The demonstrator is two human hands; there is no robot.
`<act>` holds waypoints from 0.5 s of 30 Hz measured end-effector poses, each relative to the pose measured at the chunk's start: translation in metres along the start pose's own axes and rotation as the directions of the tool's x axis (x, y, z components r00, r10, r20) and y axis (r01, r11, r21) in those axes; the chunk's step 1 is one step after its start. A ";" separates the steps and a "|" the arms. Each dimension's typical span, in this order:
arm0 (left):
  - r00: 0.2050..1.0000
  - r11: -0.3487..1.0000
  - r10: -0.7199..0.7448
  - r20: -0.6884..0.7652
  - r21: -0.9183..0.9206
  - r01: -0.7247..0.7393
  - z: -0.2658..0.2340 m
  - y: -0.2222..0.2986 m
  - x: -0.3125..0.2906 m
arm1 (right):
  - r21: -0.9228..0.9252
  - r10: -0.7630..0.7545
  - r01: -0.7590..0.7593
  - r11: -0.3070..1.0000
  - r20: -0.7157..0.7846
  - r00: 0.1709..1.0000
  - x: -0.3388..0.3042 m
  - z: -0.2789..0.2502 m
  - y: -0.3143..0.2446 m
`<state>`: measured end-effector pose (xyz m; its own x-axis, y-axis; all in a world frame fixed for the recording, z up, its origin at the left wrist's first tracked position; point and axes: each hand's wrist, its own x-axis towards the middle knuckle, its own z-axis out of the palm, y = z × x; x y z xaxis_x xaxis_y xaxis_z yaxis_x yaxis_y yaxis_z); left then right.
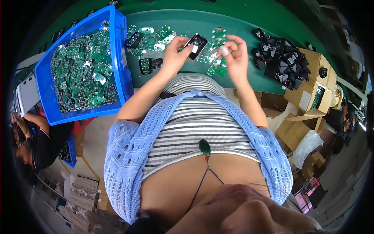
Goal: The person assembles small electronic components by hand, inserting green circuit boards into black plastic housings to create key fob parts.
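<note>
Left hand, fingers curled, thumb pressing, grips a black rectangular plastic casing. Right hand, partly closed, pinches a blurred green circuit board. Both above green tabletop. Advisable: casing steady, board by edges.

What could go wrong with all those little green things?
The right hand seems to pinch a green circuit board lightly, so it might slip. The left hand holds a small black case up off the table, which could drop. Loose boards lie jumbled together in the blue bin, so some might get scratched.
</note>
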<state>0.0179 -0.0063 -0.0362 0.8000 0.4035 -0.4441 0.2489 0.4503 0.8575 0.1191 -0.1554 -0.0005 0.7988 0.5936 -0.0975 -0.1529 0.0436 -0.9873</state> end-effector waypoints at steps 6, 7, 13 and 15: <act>0.940 0.940 0.336 -0.059 0.076 -0.332 0.013 0.004 -0.011 | 0.143 0.019 -0.045 0.989 0.179 0.984 -0.013 0.030 -0.028; 0.938 0.938 0.342 -0.059 0.074 -0.338 0.014 0.004 -0.012 | 0.134 0.023 -0.049 0.990 0.187 0.982 -0.013 0.031 -0.030; 0.908 0.910 0.415 -0.056 0.048 -0.413 0.015 0.007 -0.019 | 0.069 0.037 -0.054 0.996 0.233 0.972 -0.015 0.031 -0.035; 0.901 0.904 0.428 -0.074 0.037 -0.427 0.016 0.007 -0.021 | 0.048 0.047 -0.059 0.997 0.233 0.971 -0.016 0.031 -0.036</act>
<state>0.0118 -0.0239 -0.0168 0.7866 0.6152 -0.0519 -0.0965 0.2054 0.9739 0.0942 -0.1416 0.0406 0.6336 0.7656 -0.1115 -0.2276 0.0467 -0.9726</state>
